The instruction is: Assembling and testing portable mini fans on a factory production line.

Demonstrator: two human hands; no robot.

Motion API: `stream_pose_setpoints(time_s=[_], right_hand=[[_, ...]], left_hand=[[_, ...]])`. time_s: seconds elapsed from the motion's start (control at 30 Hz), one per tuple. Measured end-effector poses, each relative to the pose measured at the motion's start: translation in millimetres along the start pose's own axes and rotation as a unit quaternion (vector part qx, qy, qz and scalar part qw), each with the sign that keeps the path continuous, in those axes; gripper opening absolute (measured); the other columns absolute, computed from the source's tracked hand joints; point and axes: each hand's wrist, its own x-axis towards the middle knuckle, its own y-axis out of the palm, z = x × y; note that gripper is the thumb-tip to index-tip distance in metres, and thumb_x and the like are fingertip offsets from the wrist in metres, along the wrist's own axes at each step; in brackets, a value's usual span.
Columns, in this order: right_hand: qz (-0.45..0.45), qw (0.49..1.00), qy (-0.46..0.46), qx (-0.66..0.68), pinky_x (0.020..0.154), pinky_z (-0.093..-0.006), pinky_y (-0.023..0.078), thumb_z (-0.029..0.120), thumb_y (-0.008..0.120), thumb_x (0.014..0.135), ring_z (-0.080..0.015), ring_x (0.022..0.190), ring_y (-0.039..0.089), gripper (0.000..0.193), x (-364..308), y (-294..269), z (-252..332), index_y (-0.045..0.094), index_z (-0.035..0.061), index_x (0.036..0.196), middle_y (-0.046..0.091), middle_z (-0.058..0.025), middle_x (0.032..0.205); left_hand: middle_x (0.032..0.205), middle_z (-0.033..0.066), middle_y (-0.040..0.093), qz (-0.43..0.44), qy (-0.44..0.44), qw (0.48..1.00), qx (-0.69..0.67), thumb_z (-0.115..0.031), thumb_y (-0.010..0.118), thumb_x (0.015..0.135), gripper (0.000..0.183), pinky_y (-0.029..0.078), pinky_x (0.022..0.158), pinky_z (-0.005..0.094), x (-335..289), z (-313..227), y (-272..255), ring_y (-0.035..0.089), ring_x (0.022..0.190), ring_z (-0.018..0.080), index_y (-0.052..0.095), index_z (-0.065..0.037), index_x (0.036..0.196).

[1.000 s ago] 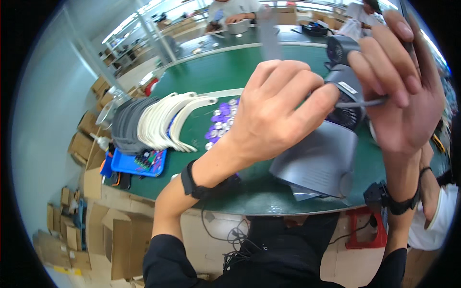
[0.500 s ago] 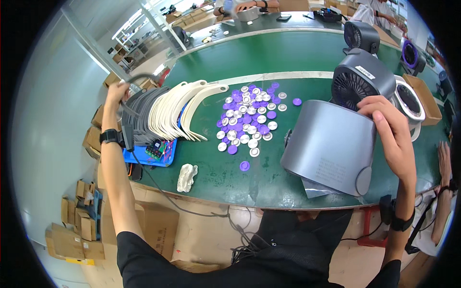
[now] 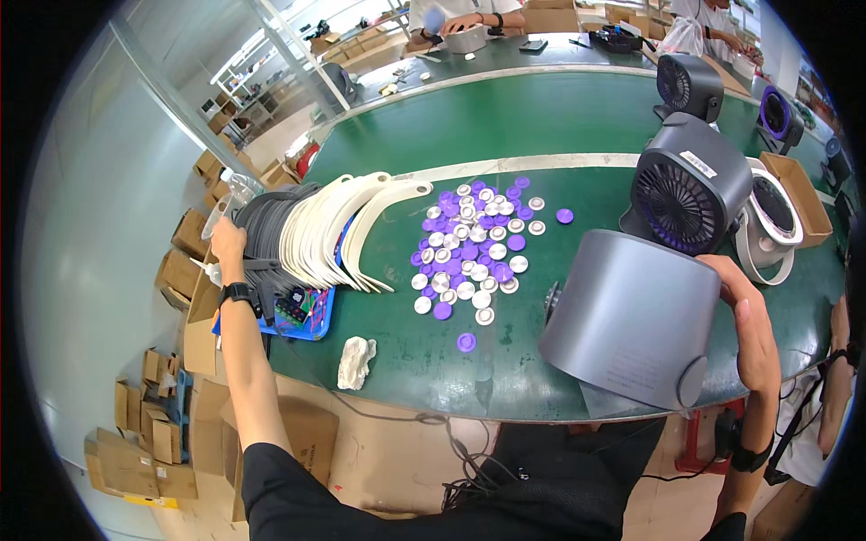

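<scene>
My left hand [image 3: 229, 242] is closed at the left end of a stack of dark grey curved brackets [image 3: 275, 225]. It grips a grey curved bracket [image 3: 217, 215], whose holed end shows above the fingers; most of that piece is hard to make out. Cream curved brackets [image 3: 329, 234] stand against the dark ones. On the right, a large grey fan housing [image 3: 631, 316] lies tilted on the table, a round knob on its left side. My right hand [image 3: 741, 307] wraps around its right edge, fingertips partly hidden. Purple and silver round caps [image 3: 469, 243] lie heaped between the hands.
Beyond the housing stand a dark fan [image 3: 681, 189], another fan [image 3: 690, 86] and a white fan [image 3: 771, 212] beside a cardboard tray [image 3: 798, 203]. A blue tray [image 3: 316, 329] holds circuit parts. A crumpled white cloth [image 3: 356, 363] lies near the front edge. Cables hang below.
My left hand has come down and nearer, turning the curved bracket. My right hand has slid from the housing's top edge to its right side. The whole view has shifted slightly.
</scene>
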Motion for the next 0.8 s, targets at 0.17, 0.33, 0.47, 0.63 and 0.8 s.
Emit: stream_pose_setpoints(time_s=[0.17, 0.33, 0.47, 0.63, 0.8], right_hand=[[-0.026, 1.000, -0.007, -0.015, 0.093, -0.0346, 0.043, 0.047, 0.038, 0.102, -0.0275, 0.108, 0.059, 0.061, 2.1, -3.7, 0.7, 0.063, -0.0050, 0.120, 0.063, -0.0190, 0.118], [-0.084, 0.943, -0.188, -0.260, 0.078, -0.0355, 0.049, 0.020, 0.064, 0.086, -0.0287, 0.093, 0.063, 0.031, 7.7, -7.3, 53.6, 0.067, -0.0045, 0.105, 0.065, -0.0192, 0.106], [-0.034, 0.916, -0.246, -0.315, 0.056, -0.0345, 0.044, 0.029, 0.071, 0.083, -0.0209, 0.057, 0.058, 0.020, 1.7, 30.0, 116.6, 0.072, 0.0091, 0.077, 0.061, -0.0041, 0.068], [-0.017, 0.916, -0.127, -0.380, 0.049, -0.0320, 0.036, 0.041, 0.074, 0.082, -0.0191, 0.053, 0.052, 0.034, -44.0, 15.6, 123.4, 0.061, 0.0142, 0.066, 0.049, -0.0005, 0.061], [-0.011, 0.928, -0.041, -0.370, 0.048, -0.0318, 0.034, 0.041, 0.074, 0.083, -0.0184, 0.051, 0.049, 0.037, -92.9, 5.2, 114.0, 0.055, 0.0143, 0.065, 0.045, 0.0001, 0.060]], left_hand=[[0.111, 0.0239, 0.071, -0.037, 0.063, 0.997, -0.036, -0.015, 0.069, 0.084, 0.029, 0.054, 0.093, 0.0487, 8.6, 23.6, 11.3, 0.067, 0.109, 0.0396, 0.072, -0.004, 0.111], [0.097, 0.0221, 0.073, -0.112, 0.157, 0.972, -0.135, -0.010, 0.071, 0.085, 0.034, 0.054, 0.085, 0.0454, 18.9, 45.4, 11.3, 0.070, 0.094, 0.0389, 0.071, -0.005, 0.118], [0.106, 0.0250, 0.071, -0.025, 0.169, 0.981, -0.096, -0.019, 0.078, 0.082, 0.039, 0.053, 0.088, 0.0459, 26.8, 17.7, 32.1, 0.068, 0.103, 0.0397, 0.071, 0.000, 0.115], [0.118, 0.0247, 0.069, 0.003, 0.265, 0.962, -0.070, -0.017, 0.070, 0.084, 0.040, 0.051, 0.097, 0.0477, 78.1, 57.3, 63.9, 0.065, 0.111, 0.0418, 0.065, -0.001, 0.121], [0.118, 0.0259, 0.069, 0.036, 0.315, 0.945, -0.079, -0.016, 0.068, 0.083, 0.042, 0.051, 0.097, 0.0483, 101.9, 28.1, 111.5, 0.065, 0.111, 0.0430, 0.064, -0.001, 0.122]])
